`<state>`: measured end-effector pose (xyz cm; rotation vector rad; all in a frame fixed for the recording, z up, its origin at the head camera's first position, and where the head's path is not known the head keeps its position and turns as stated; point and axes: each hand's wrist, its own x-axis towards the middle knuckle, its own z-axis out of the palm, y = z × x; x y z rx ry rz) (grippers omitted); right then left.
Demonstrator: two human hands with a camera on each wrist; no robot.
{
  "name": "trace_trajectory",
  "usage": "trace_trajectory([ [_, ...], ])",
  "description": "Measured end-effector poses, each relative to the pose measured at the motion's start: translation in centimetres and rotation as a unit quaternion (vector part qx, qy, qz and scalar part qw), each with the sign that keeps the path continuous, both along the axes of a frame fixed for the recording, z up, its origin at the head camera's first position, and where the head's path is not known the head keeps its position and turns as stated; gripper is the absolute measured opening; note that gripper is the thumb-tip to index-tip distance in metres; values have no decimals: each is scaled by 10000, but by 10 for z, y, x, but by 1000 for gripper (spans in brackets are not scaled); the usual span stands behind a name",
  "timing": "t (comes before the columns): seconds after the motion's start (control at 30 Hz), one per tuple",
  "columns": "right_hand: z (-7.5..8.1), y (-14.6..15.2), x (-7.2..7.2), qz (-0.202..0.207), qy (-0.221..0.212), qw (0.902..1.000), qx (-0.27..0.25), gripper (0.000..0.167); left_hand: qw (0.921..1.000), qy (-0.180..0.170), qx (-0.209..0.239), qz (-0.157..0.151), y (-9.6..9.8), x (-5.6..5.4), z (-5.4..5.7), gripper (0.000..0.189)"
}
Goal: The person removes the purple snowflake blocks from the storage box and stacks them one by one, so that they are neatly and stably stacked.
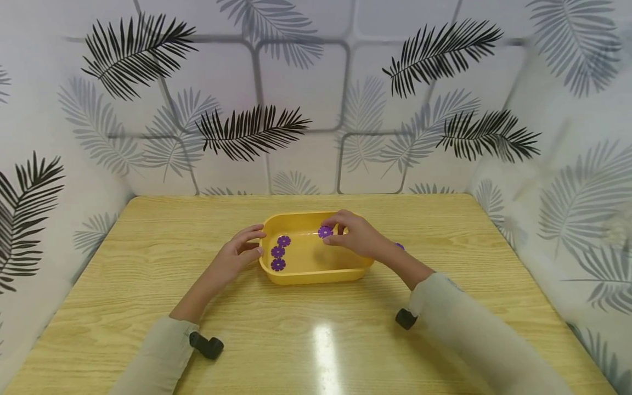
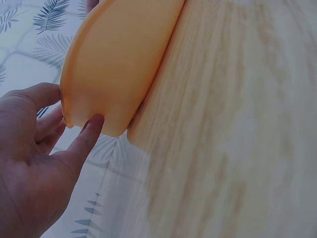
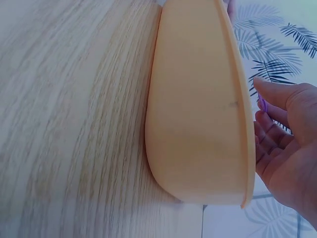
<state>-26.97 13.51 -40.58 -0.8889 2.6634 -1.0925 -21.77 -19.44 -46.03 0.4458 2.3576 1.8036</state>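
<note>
A yellow rectangular plastic basin [image 1: 306, 278] stands on the table. Inside it, near its left end, several purple notched snowflake discs [image 1: 278, 252] lie in a short column. My right hand [image 1: 357, 236] is over the basin's right half, pinching another purple disc [image 1: 325, 232] between thumb and fingertips. In the right wrist view only a sliver of that purple disc [image 3: 262, 103] shows, past the rim. At the basin's left end, my left hand [image 1: 234, 255] touches the outside with fingers extended. Its thumb [image 2: 91, 130] lies against the outer wall in the left wrist view.
One more purple piece [image 1: 399, 246] lies on the table right of the basin, partly hidden behind the right forearm. The wood-grain table [image 1: 276, 334] meets a leaf-patterned backdrop [image 1: 306, 164] at its back and sides.
</note>
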Motion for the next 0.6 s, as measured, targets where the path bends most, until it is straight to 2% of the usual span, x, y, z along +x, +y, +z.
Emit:
trace_trajectory([
  [0.27,7,33,4,-566,63,9984,-47,37,10000,58,8,-60,0,-2,-2,43],
  [0.6,4,81,9,-1113,214,9935,-70,39,10000,51,-43,-12,0,-1,-2,42],
])
